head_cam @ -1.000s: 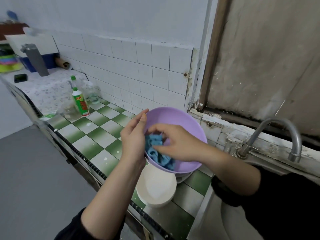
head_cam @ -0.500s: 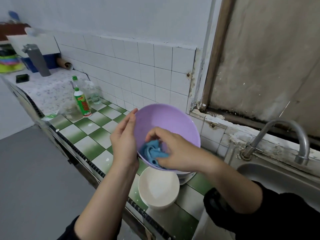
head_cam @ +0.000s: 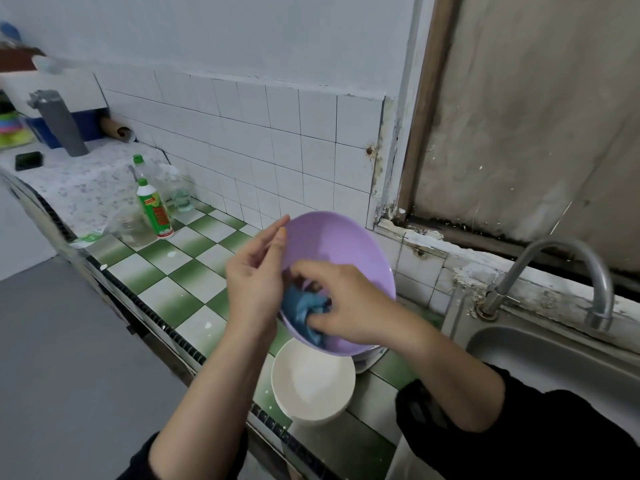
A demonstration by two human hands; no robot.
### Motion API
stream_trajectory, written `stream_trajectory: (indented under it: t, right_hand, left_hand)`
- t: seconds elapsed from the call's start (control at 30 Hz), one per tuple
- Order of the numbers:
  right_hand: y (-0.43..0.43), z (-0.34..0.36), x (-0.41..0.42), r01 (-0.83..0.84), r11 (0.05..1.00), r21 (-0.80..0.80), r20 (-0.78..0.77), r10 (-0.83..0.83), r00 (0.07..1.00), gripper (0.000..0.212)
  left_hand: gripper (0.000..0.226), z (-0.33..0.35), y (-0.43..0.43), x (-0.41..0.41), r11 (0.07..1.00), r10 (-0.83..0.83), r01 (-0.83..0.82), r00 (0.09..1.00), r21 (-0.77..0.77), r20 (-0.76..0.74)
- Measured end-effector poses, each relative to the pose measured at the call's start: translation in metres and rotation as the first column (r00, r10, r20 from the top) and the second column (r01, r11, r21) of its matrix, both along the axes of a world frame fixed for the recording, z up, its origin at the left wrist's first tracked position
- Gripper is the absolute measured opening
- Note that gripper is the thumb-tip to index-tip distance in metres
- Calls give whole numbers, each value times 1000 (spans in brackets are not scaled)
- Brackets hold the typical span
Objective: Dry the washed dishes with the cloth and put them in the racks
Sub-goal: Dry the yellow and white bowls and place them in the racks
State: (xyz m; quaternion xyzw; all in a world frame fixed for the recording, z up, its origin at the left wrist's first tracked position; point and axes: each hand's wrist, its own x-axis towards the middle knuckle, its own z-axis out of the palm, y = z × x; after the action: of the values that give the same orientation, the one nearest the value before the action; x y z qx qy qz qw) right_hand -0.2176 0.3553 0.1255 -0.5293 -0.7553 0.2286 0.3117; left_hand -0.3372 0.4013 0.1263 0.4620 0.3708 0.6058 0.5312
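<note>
The purple bowl [head_cam: 341, 258] tilts toward you above the counter [head_cam: 162, 271], partly hiding a white bowl [head_cam: 311, 386] beneath. Your right hand [head_cam: 349, 306] curls round the blue cloth [head_cam: 303, 306] bunched inside it. Your left hand [head_cam: 254, 285] rests against its left rim, fingers nearly straight, thumb hidden. The sink [head_cam: 540, 355] is cut off at right.

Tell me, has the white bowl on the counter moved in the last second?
No. The white bowl sits at the same spot, at the front edge of the checkered counter.
</note>
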Motion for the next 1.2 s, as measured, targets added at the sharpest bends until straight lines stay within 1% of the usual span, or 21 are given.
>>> stream_trajectory:
  t: [0.03, 0.1, 0.13, 0.17, 0.2, 0.27, 0.37, 0.47, 0.53, 0.57, 0.63, 0.7, 0.73, 0.8, 0.87, 0.93, 1.0, 1.03, 1.1, 1.13, 1.2]
  right_hand:
    - [-1, -1, 6, -37, 999, -37, 166, 42, 985, 49]
    - [1, -1, 23, 53, 997, -47, 496, -23, 868, 50]
    - [3, -1, 30, 163, 987, 12, 562, -141, 815, 48]
    - [6, -2, 36, 286, 952, 109, 546, -298, 783, 46]
    - [8, -3, 40, 388, 897, 211, 453, -441, 775, 45]
    - [12, -9, 41, 503, 795, 338, 167, -577, 800, 45]
    - [14, -16, 29, 545, 740, 396, -224, -497, 838, 46]
    - [11, -17, 8, 421, 874, 241, -516, -252, 819, 50]
    - [8, -19, 3, 247, 965, 86, -606, -147, 782, 51]
    - [5, -19, 4, 145, 989, 42, -590, -92, 802, 52]
    - [-4, -19, 11, -43, 998, -54, -444, 14, 896, 55]
    - [-13, -19, 22, -101, 986, -132, -174, 77, 982, 52]
    - [-17, -19, 27, -98, 984, -151, -2, 99, 995, 53]
    - [-19, -19, 36, -56, 990, -128, 337, 96, 937, 56]
    - [-18, -14, 43, 48, 999, -2, 524, -39, 851, 58]
    - [-14, -11, 45, 115, 990, 83, 583, -142, 800, 60]
    - [-15, -11, 39, 92, 993, 78, 616, -120, 779, 60]
    - [-19, -13, 33, 72, 997, 28, 556, -75, 828, 59]
    - [-27, -15, 16, 50, 994, -93, 286, -22, 958, 55]
    - [-30, -17, 10, 29, 992, -124, 164, -9, 986, 54]
    - [-32, -24, 5, -7, 993, -116, 72, 16, 997, 53]
  left_hand:
    - [18, 0, 4, -5, 1000, -5, 5, 1000, -8, 2]
    - [17, 0, 6, -11, 999, -32, 32, 999, -25, 13]
    - [16, 0, 6, -11, 998, -45, 46, 999, -31, 7]
    - [16, -1, 5, -10, 997, -63, 63, 998, -39, -1]
    - [16, -1, 3, -8, 996, -81, 81, 997, -43, -10]
    - [16, 0, 2, -3, 993, -112, 111, 994, -45, -10]
    - [18, 3, -1, 7, 985, -171, 171, 985, -36, -12]
    - [20, 2, -5, 15, 975, -213, 214, 977, -58, 24]
    - [19, -1, -2, 13, 977, -196, 199, 979, -72, 52]
    - [19, -3, 0, 10, 979, -186, 190, 981, -75, 58]
    - [23, -4, 3, 4, 983, -170, 172, 985, -62, 28]
    - [19, -5, 6, -1, 988, -140, 140, 990, -63, -1]
    - [17, -7, 8, -3, 989, -131, 131, 991, -74, -2]
    - [16, -9, 11, -7, 987, -129, 129, 992, -97, 5]
    - [15, -10, 13, -11, 988, -117, 117, 993, -104, 13]
    - [15, -8, 13, -11, 990, -89, 90, 996, -105, 10]
    - [14, -7, 14, -8, 995, -36, 37, 999, -89, 16]
    - [13, -6, 14, -7, 997, -13, 15, 1000, -80, 25]
    - [13, -8, 13, -5, 998, 13, -11, 1000, -65, 23]
    - [13, -10, 12, -4, 998, 16, -16, 1000, -56, 8]
    - [13, -11, 10, -6, 998, 20, -20, 1000, -52, -11]
